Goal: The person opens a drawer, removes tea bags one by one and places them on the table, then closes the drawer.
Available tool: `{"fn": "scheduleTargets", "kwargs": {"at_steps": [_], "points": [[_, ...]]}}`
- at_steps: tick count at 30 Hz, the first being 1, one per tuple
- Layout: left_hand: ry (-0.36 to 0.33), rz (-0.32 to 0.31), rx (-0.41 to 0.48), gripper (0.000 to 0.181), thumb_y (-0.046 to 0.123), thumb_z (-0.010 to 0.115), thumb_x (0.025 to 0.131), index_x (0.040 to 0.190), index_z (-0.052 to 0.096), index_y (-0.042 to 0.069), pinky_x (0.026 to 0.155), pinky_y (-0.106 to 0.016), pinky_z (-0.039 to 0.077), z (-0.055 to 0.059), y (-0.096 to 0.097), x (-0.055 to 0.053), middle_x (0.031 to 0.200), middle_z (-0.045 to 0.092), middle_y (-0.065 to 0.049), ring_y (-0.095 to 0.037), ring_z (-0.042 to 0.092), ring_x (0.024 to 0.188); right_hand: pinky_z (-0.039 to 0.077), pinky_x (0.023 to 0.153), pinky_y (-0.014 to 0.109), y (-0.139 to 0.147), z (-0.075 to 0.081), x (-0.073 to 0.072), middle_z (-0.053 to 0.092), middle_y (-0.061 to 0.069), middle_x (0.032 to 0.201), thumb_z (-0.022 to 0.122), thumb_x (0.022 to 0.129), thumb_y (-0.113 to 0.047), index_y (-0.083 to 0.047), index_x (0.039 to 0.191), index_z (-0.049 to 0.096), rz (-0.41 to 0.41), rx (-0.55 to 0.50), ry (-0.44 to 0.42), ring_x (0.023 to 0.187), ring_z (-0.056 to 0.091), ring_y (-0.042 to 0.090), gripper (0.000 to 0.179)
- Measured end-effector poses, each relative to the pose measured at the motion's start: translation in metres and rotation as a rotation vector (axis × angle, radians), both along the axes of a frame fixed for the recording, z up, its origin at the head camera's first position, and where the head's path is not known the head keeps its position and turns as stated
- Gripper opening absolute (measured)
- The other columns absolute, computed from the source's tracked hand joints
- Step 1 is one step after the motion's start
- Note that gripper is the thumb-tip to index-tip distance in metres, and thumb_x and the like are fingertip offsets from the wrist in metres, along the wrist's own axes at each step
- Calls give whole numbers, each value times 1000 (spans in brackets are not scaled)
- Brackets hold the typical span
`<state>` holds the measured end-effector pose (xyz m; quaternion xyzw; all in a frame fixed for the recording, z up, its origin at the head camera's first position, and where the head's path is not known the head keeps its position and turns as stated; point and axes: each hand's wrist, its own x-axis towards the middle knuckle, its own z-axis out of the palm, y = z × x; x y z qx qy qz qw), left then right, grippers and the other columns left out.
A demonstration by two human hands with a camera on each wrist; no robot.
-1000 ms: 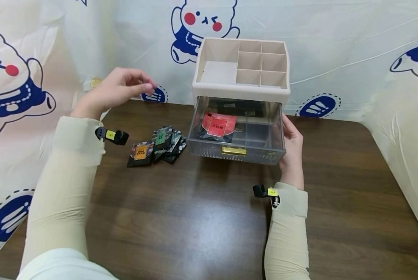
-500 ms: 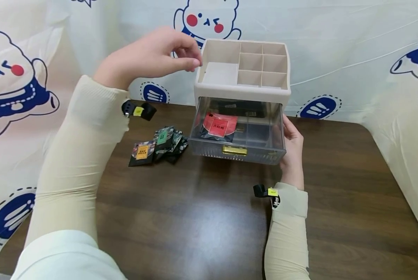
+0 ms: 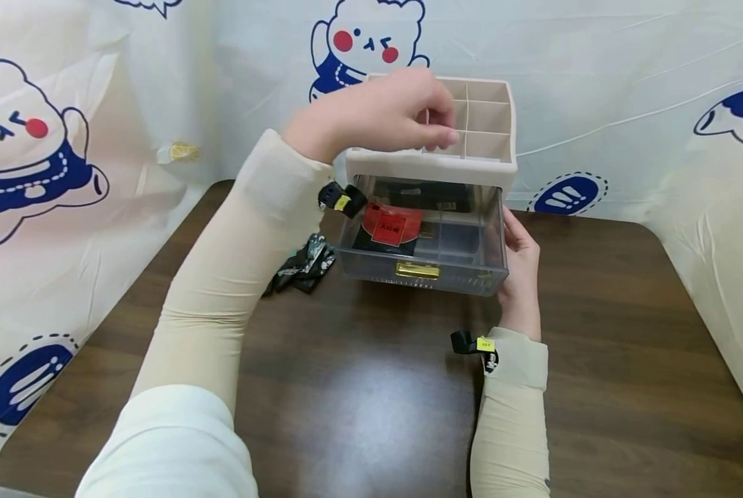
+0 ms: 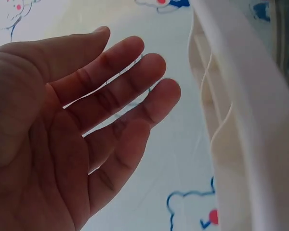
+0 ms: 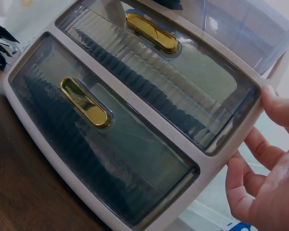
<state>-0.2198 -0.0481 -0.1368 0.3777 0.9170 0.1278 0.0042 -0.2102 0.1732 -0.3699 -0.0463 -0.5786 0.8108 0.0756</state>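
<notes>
My left hand (image 3: 402, 114) hovers over the top compartments of a cream desktop drawer organizer (image 3: 430, 166). In the left wrist view its loosely bent fingers (image 4: 111, 98) hold nothing, beside the organizer's rim. My right hand (image 3: 519, 266) steadies the organizer's right side, thumb at the front edge and fingertips against the side in the right wrist view. The clear top drawer (image 3: 421, 271) is pulled out. In it lies a red and black tea packet (image 3: 389, 228), at the left. Two lower drawers with gold handles (image 5: 85, 102) are closed.
Several black patterned packets (image 3: 306, 266) lie on the brown wooden table (image 3: 359, 387), left of the organizer and partly hidden by my left sleeve. A printed white cloth (image 3: 595, 83) hangs behind the table.
My left hand has moved right, from above the loose packets to over the organizer's top compartments. The right hand, the drawer and the red packet have stayed in place.
</notes>
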Motion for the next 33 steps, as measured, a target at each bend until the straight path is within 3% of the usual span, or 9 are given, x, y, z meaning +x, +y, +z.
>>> {"fn": "scheduleTargets", "kwargs": {"at_steps": [9,14,19,27,33], "points": [[-145,-91,-88,23,26,56,102,108,70,8,82,-28,47,-24,13,-1,93,67,-6,-16,59,83,55,75,18,-6,4,-1,67,-1,118,72,91,-16,-22,131,67,18,12,-1,101,61,14,41],[-297,-65,-258,27,27,54,102,120,67,10,92,-33,47,-33,15,2,109,64,-6,-19,56,98,54,74,18,-10,5,0,67,-1,116,70,91,-14,-22,131,66,28,4,-9,101,59,14,41],[-386,-19,-405,30,24,47,105,126,63,10,88,-33,45,-40,20,4,115,59,-9,-20,53,103,54,73,18,-12,5,2,66,0,116,69,92,-13,-22,132,66,31,-2,3,102,57,15,41],[-421,75,-558,35,24,43,106,135,55,11,103,-36,42,-47,25,3,129,56,-5,-21,49,114,55,76,18,-13,6,2,66,-1,117,69,92,-14,-22,133,65,38,-3,6,103,58,15,42],[-432,79,-565,32,28,46,105,131,57,13,97,-35,43,-48,25,3,125,56,-4,-20,49,111,55,75,18,-13,6,2,67,0,117,70,91,-14,-21,132,66,36,-7,12,103,58,15,42]]}}
